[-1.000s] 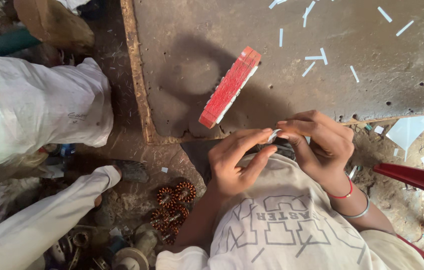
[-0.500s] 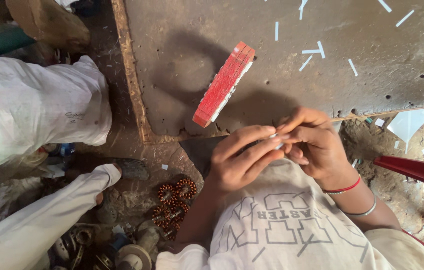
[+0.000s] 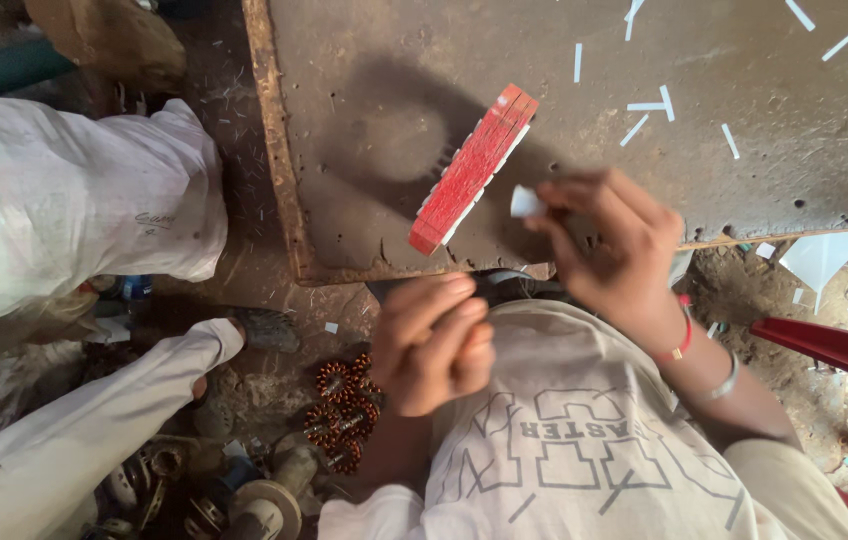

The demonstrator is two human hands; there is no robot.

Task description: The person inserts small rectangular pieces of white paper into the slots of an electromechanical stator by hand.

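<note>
Head view, looking straight down. Your right hand (image 3: 609, 250) is raised over the near edge of the rusty metal table (image 3: 744, 180), its thumb and forefinger pinched on a small white paper slip (image 3: 525, 201) — the slip sits just beside the end of the red comb-like block (image 3: 472, 168), which lies slantwise on the table. Your left hand (image 3: 434, 340) is curled into a loose fist near your chest, below the table edge; you cannot tell whether it holds anything. More white strips (image 3: 644, 106) lie scattered on the far tabletop. Copper-wound coils (image 3: 342, 412) rest on the ground by your left arm — a white sack (image 3: 54, 220) lies beyond.
</note>
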